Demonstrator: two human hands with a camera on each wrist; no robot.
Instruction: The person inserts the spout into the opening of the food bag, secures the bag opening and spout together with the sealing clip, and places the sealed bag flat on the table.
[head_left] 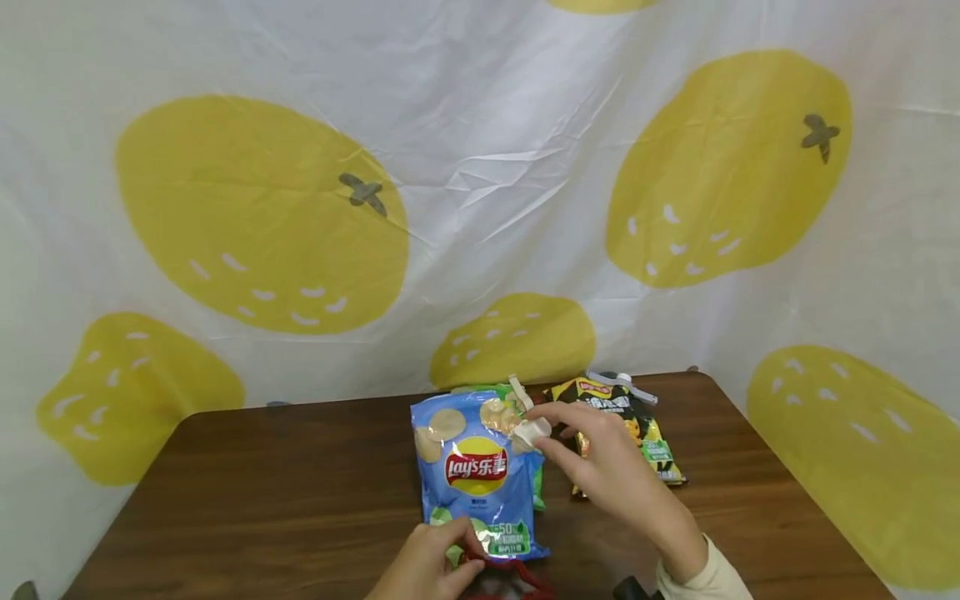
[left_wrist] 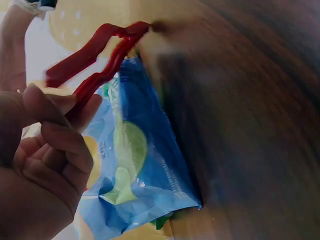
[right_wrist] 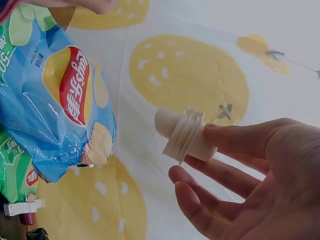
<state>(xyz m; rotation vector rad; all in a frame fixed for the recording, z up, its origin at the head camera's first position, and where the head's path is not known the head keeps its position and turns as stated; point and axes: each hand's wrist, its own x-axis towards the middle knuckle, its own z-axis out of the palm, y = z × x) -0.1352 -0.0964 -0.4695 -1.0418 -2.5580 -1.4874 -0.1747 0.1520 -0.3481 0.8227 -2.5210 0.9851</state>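
Observation:
In the head view, my left hand [head_left: 435, 558] is low at the front of a blue bag of potato chips [head_left: 476, 467]. Its thumb and fingers pinch a red bag clip [left_wrist: 82, 57], whose two arms stand apart in the left wrist view. My right hand [head_left: 611, 467] is raised by the bag's upper right corner. Between its thumb and index finger it holds a white plastic spout [right_wrist: 187, 135] with ridges round its middle; the other fingers are loosely bent. The blue bag looks full.
Behind the blue bag, a green chip bag [head_left: 538, 492] peeks out, with a white clip [head_left: 519, 392] at its top. To the right lies a black snack bag [head_left: 600, 392] with a pale, white-capped clip [head_left: 643, 395]. The brown wooden table [head_left: 262, 500] ends at a lemon-print cloth [head_left: 487, 208].

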